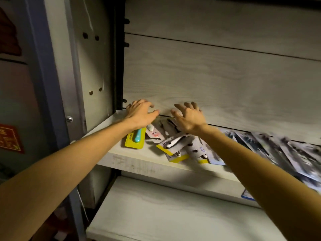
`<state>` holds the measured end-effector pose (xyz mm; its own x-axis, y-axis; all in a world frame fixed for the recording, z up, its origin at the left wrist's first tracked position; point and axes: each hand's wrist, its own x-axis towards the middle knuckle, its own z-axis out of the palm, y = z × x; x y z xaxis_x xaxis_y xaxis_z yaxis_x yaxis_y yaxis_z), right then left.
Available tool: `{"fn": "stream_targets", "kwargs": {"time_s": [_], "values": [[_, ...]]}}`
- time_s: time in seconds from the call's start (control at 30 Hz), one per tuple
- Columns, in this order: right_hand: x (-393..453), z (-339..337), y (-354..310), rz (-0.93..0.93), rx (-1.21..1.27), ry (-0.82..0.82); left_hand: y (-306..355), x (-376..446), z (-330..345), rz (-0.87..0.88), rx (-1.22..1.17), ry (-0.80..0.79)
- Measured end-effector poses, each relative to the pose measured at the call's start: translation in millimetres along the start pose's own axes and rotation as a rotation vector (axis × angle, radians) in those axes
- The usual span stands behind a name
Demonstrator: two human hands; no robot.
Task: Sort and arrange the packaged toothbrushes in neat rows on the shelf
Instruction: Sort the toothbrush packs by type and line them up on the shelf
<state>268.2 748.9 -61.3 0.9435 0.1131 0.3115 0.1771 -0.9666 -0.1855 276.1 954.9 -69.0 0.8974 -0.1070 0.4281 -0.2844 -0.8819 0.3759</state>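
Head view, looking forward and down: I see both bare forearms reaching in from the lower corners of the frame toward a pale wood-grain shelf (132, 154) that crosses the middle. My left hand (141, 113) sits left of centre, palm down, fingers spread and bent over the far end of a yellow toothbrush pack (135, 137) with a teal handle; I cannot tell whether it presses the pack or only hovers above it, and it grips nothing that I can see. My right hand (188, 117) is just beside it, nearer the centre, wrist raised, fingers splayed and curled like a claw above a loose heap of toothbrush packs (180, 145); it holds nothing. The heap lies below and between the two hands, cards overlapping at odd angles, some with yellow edges. At the right of the frame a fanned row of grey packs (286, 150) runs along the same shelf, blurred. Behind the hands rises the wood-grain back panel (217, 80). A lower shelf (165, 209) fills the bottom centre, and a grey metal upright (93, 66) with holes stands at the upper left.
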Motion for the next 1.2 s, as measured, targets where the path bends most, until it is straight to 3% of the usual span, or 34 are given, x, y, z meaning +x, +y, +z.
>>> {"fn": "stream_targets", "kwargs": {"time_s": [0.2, 0.43, 0.7, 0.93, 1.2], "values": [[-58.8, -33.7, 66.0, 0.037, -0.211, 0.049, 80.3, -5.8, 16.3, 0.12, 0.128, -0.072], [-165.8, -95.7, 163.6, 0.103, -0.273, 0.14, 202.7, -55.7, 34.2, 0.299, 0.208, -0.041], [-341.9, -158.7, 292.3, -0.044, -0.316, 0.41, 379.2, -167.1, 78.8, 0.603, -0.033, 0.112], [-474.1, -198.6, 405.3, 0.119, -0.28, 0.199, 519.7, -251.1, 124.4, 0.786, 0.084, -0.069], [-535.6, -220.7, 498.8, 0.353, -0.252, 0.227, 633.6, -264.8, 157.6, 0.901, 0.034, -0.103]]}}
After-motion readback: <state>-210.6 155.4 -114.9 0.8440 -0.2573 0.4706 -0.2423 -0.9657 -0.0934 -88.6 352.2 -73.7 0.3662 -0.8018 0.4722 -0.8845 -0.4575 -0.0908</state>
